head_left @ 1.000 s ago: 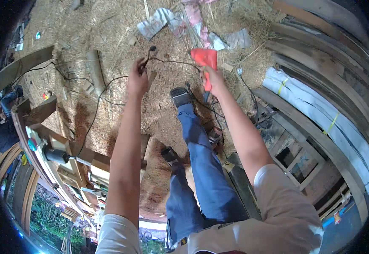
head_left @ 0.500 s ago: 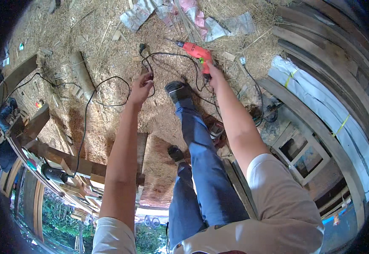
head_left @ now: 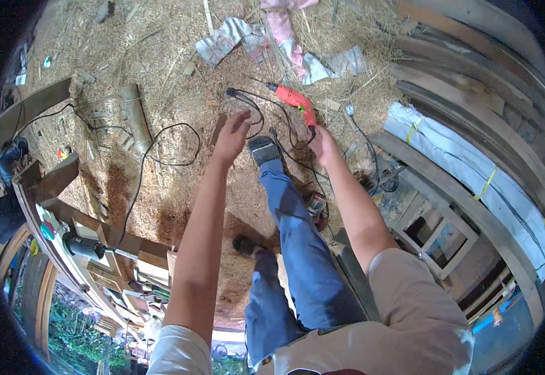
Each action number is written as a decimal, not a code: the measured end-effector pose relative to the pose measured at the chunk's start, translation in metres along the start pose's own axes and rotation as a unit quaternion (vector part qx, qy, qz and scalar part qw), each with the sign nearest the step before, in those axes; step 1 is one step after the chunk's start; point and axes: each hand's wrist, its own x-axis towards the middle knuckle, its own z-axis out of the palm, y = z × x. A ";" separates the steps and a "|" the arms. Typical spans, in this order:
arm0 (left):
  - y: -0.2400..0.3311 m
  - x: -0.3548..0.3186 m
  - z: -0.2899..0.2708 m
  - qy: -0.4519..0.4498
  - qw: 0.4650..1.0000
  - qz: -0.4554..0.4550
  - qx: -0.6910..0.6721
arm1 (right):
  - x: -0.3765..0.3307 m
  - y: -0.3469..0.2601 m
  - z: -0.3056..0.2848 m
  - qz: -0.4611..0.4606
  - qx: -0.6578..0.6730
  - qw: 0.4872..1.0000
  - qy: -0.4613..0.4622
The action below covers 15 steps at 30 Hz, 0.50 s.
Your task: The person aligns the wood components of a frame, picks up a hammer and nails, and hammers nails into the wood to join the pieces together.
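Observation:
A red electric drill (head_left: 294,99) lies on the sawdust-covered ground, its long thin bit pointing to the far left. Just below its handle is my right hand (head_left: 324,148), fingers loosely apart, not wrapped round it. My left hand (head_left: 231,135) hovers to the left of my forward shoe, fingers spread and holding nothing. Past those fingers, a black cord (head_left: 252,100) curves in a loop and ends in a dark plug (head_left: 230,92). The drill's own cord runs down between my hands toward my feet.
Beams and planks (head_left: 454,87) are stacked at right, beside a white wrapped bundle (head_left: 472,175) with yellow straps. A small wooden frame (head_left: 442,240) lies lower right. At left stand a wooden bench (head_left: 107,231), a round log (head_left: 136,119) and another black cord (head_left: 141,172). Torn sheets (head_left: 229,40) litter the far ground.
My right hand has let go of the drill, which now rests on the ground. My left hand has come away from the cord, leaving the cord and plug lying ahead of it.

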 end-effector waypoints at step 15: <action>0.068 -0.452 -0.109 0.253 0.917 0.143 -0.273 | -0.241 0.088 0.159 -0.053 -0.083 0.962 -0.253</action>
